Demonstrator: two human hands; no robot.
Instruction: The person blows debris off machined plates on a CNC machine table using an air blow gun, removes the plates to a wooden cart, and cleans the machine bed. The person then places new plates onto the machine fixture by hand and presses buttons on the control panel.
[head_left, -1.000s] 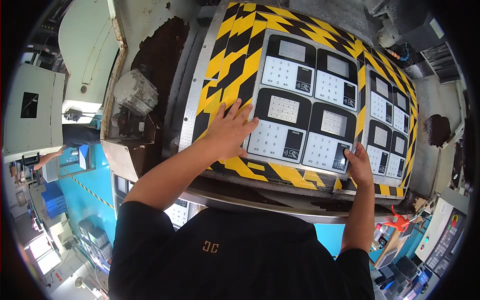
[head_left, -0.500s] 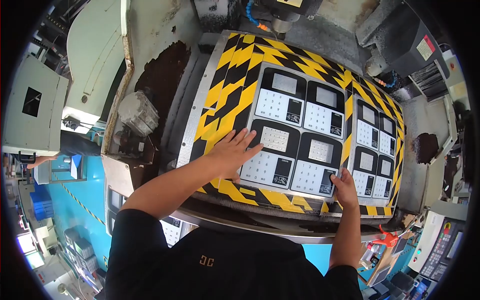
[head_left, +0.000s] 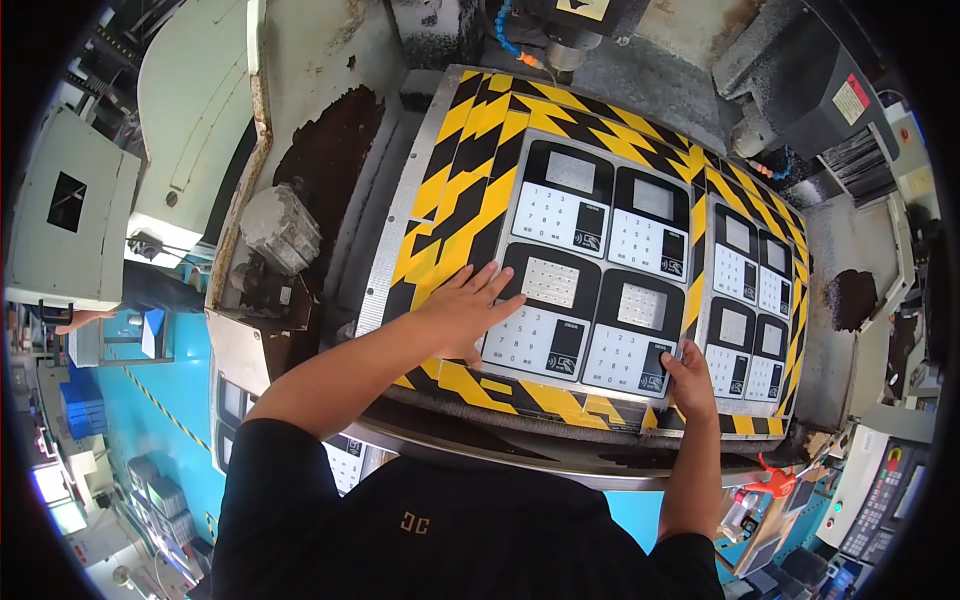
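Black-and-white keypad panels (head_left: 527,337) with number keys and rectangular windows lie as a sheet of several on the machine bed, framed by yellow-and-black striped tape (head_left: 462,215). My left hand (head_left: 468,312) rests flat with spread fingers over the left edge of this sheet, its fingertips on the lower left panel. At the lower right corner of the same sheet, my right hand (head_left: 692,384) touches the edge, thumb laid on the panel and index finger apart from it. Its other fingers are partly hidden. A second keypad sheet (head_left: 732,328) lies to the right, beyond a striped strip.
Above the bed hangs the machine's spindle (head_left: 570,50), with a blue coolant hose (head_left: 503,25) beside it. A dirty motor-like block (head_left: 280,228) sits left. The control panel (head_left: 885,495) is at right, near a red spray trigger (head_left: 772,478). More keypad panels (head_left: 345,462) lie below left.
Both hands keep their places on the keypad sheet. The view has shifted very slightly; nothing else has visibly moved.
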